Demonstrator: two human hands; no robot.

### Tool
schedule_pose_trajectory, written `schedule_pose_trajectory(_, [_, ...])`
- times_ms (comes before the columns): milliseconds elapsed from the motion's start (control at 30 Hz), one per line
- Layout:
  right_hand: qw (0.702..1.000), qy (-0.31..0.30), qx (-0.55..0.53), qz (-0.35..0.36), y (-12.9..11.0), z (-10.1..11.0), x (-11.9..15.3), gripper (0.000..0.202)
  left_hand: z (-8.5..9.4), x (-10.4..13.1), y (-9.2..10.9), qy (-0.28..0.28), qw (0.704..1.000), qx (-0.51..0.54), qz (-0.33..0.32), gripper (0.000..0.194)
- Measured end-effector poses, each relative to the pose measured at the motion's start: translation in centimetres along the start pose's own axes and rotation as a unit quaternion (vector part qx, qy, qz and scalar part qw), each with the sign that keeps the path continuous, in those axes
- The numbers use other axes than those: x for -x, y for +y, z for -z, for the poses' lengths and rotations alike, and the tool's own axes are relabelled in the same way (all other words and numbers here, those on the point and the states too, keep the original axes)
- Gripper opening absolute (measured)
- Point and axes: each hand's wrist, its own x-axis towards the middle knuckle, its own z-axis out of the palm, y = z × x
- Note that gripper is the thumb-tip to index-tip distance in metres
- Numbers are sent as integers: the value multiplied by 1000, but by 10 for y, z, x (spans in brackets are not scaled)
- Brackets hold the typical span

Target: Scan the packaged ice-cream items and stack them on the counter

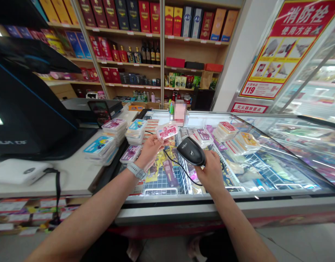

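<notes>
Between the fingers of my left hand is a small clear pack with a red and white label, lifted above the freezer's glass top. My right hand is wrapped round the handle of a black barcode scanner, whose head points toward the pack. A black cable loops below the scanner. Stacks of flat packs stand on the glass: blue-labelled ones and purple-labelled ones near my left hand, red-labelled ones and orange-labelled ones to the right of the scanner.
The chest freezer has wire baskets of frozen goods under its glass. On the left counter are a checkout terminal, a white device and more stacked packs. Shelves of boxes and bottles line the back.
</notes>
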Motion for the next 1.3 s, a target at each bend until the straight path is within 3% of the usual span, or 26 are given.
schedule_pose_trajectory(567, [1000, -10, 23, 10, -1, 0, 0, 25, -2, 3, 7, -28, 999, 31, 14, 29])
schedule_pose_trajectory(800, [1000, -8, 17, 8, 0, 0, 0, 25, -1, 3, 8, -10, 1000, 19, 16, 33])
schedule_pose_trajectory(900, [1000, -6, 17, 8, 1, 0, 0, 25, 4, 1, 16, 13, 1000, -14, -3, 36])
schedule_pose_trajectory(1067, [1000, -4, 12, 12, 0, 0, 0, 26, 21, 3, 44, 44, 990, -101, -89, 34])
schedule_pose_trajectory(1200, [1000, 0, 10, 13, 0, 0, 0, 25, 52, 22, 64, 80, 950, -240, -184, 24])
schedule_pose_trajectory(1300, [1000, -4, 11, 15, 2, 0, 0, 24, 80, 47, 75, 121, 854, -447, -239, 21])
